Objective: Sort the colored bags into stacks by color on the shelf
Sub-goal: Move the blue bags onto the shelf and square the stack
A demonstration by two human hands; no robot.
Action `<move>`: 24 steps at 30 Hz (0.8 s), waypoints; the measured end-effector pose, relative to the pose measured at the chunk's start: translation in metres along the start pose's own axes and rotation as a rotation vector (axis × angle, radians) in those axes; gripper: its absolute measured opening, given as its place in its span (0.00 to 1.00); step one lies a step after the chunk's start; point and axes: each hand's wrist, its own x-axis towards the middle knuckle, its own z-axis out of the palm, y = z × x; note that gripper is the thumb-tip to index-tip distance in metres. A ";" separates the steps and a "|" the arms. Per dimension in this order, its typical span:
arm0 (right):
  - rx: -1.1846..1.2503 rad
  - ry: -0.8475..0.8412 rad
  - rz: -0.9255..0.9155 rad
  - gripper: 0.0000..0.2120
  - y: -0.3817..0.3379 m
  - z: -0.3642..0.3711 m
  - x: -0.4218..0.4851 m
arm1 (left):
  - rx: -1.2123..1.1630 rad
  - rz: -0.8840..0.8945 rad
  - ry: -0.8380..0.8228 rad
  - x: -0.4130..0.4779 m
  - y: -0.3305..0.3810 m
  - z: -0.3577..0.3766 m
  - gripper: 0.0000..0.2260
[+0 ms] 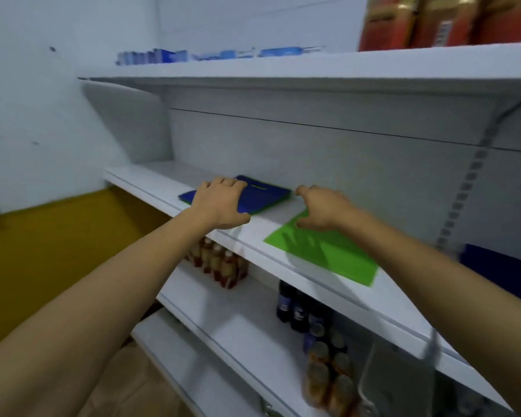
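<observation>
Left hand gripping blue bag lying lengthwise along shelf, right hand loose and empty above flat green bag

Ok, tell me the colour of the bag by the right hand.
The bag is bright green; head view.

You face a white metal shelving unit with a pale grey back panel. At its right side you see a slotted grey upright rail. The top white board carries small blue boxes and blurred red and gold packets. The middle white board runs below it. The lower white board holds small reddish-brown bottles, dark bottles and orange-brown bottles. To your left, the pale bluish-white wall changes to a mustard-yellow lower band. The brown floor shows at the bottom. The light is cool and even.
</observation>
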 end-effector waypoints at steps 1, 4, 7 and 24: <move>0.005 0.008 -0.018 0.33 -0.018 0.000 0.013 | -0.001 -0.021 -0.003 -0.001 -0.021 -0.001 0.33; 0.040 0.013 -0.059 0.32 -0.069 0.003 0.051 | -0.005 -0.054 -0.020 -0.005 -0.084 0.000 0.30; 0.054 0.019 -0.061 0.30 -0.110 0.012 0.084 | -0.018 -0.049 -0.047 -0.012 -0.138 0.015 0.29; 0.125 -0.099 0.269 0.20 -0.101 0.092 0.146 | -0.188 0.096 -0.148 0.037 -0.213 0.119 0.24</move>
